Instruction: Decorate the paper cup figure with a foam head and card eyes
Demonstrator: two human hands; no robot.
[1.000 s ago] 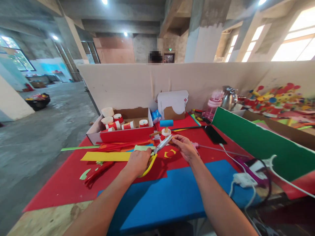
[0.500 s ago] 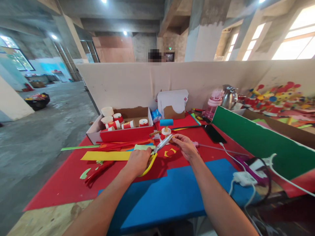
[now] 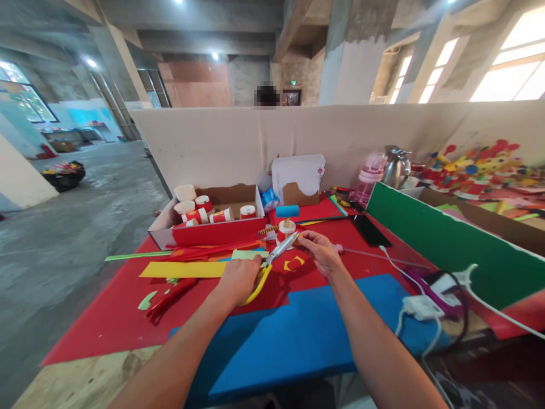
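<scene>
**Left hand grips scissors; right hand pinches at their tips**

Just beyond the smooth blue sheet, the left hand is closed round the yellow handles. Its thumb presses near the pivot, and the slim metal blades slant up to the right. The right hand's thumb and fingers are narrowed on what appears to be a small yellow piece, right at the blade tips. With skin so close to metal, a slip of either hand could nick a fingertip; a loosened pinch could drop the piece or spoil its edge. Below the blades lies a curled yellow scrap; a flat, matte yellow strip lies to the left. Farther off, a red-and-white cup carries a glossy-looking blue roll, with a ribbed spring beside it. Behind, to the left, an open cardboard box holds more cups, backed by a plain pale partition.
</scene>
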